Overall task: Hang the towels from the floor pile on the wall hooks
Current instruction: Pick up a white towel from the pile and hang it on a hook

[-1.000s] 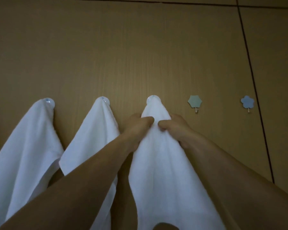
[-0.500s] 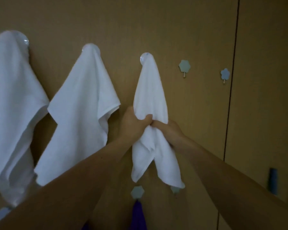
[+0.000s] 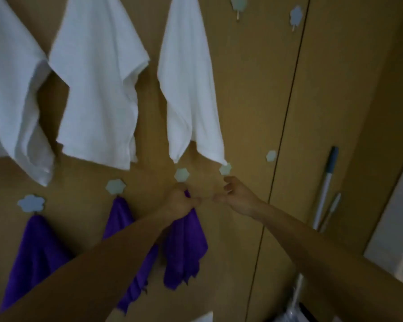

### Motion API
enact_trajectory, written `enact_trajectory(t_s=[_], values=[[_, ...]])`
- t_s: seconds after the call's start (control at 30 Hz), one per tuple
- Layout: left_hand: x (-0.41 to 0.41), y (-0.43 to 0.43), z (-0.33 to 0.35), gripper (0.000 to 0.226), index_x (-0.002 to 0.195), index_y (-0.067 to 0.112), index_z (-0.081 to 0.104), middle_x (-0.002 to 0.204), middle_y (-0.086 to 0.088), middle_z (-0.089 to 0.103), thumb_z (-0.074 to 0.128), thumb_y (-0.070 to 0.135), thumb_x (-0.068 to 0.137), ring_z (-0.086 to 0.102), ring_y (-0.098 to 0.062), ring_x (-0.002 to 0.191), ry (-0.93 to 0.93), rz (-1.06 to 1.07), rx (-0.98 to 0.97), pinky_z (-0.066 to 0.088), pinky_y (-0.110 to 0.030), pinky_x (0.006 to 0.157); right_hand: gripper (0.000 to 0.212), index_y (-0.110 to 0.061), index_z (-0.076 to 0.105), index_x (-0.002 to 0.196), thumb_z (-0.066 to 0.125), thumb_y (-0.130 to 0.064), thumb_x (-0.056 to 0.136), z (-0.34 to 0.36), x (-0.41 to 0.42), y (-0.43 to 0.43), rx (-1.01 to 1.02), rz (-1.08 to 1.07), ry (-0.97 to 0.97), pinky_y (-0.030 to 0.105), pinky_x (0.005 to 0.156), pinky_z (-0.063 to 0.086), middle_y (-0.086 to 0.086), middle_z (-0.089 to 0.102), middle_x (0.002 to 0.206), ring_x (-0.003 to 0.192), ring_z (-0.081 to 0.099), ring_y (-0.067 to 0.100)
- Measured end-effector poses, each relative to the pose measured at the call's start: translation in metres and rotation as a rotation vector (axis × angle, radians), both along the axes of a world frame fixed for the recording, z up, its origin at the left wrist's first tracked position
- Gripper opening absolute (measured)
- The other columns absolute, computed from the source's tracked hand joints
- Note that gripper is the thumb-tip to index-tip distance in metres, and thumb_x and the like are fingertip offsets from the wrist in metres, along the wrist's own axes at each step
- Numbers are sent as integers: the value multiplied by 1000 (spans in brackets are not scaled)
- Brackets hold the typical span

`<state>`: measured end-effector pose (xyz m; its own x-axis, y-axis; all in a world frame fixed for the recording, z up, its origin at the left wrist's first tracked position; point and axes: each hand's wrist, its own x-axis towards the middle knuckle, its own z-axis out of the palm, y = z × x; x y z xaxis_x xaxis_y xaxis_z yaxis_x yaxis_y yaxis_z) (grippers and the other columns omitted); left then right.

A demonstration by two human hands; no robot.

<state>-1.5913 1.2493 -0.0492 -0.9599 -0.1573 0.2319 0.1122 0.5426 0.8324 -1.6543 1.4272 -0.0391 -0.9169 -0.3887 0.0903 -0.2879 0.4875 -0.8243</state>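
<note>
While three white towels hang across the upper row of the wooden wall [image 3: 249, 94], the rightmost white towel [image 3: 191, 94] drooping to just above two pale hexagon hooks [image 3: 181, 175], three purple towels hang from the lower row. Of these, the rightmost purple towel [image 3: 184, 247] is gripped near its top by the left hand [image 3: 180, 203], fingers curled tight around the cloth directly under its hook. Beside it, the right hand [image 3: 236, 197] holds nothing, its fingers loosely curled and parted just below the neighbouring bare hook [image 3: 225, 169].

Left hand [image 3: 180, 202] fingers curled, right hand [image 3: 236, 197] loosely open.
</note>
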Motion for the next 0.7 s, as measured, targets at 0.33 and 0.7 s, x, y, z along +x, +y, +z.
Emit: enact_trajectory(t_s=[0.33, 0.7], values=[[41, 33, -123, 55, 121, 6, 48, 125, -15, 52, 67, 38, 80, 52, -34, 115, -212, -456, -578, 44, -39, 96, 56, -11, 57, 129, 68, -44, 85, -138, 155, 87, 403, -410, -215, 24, 91, 40, 12, 55, 130, 120, 53, 26], [229, 123, -280, 74, 146, 14, 29, 146, -13, 35, 60, 42, 84, 43, -33, 126, -543, -1092, -780, 42, -42, 101, 31, -20, 65, 120, 62, -34, 92, -270, 477, 130, 369, -899, -667, 29, 95, 42, 5, 58, 133, 116, 57, 24]])
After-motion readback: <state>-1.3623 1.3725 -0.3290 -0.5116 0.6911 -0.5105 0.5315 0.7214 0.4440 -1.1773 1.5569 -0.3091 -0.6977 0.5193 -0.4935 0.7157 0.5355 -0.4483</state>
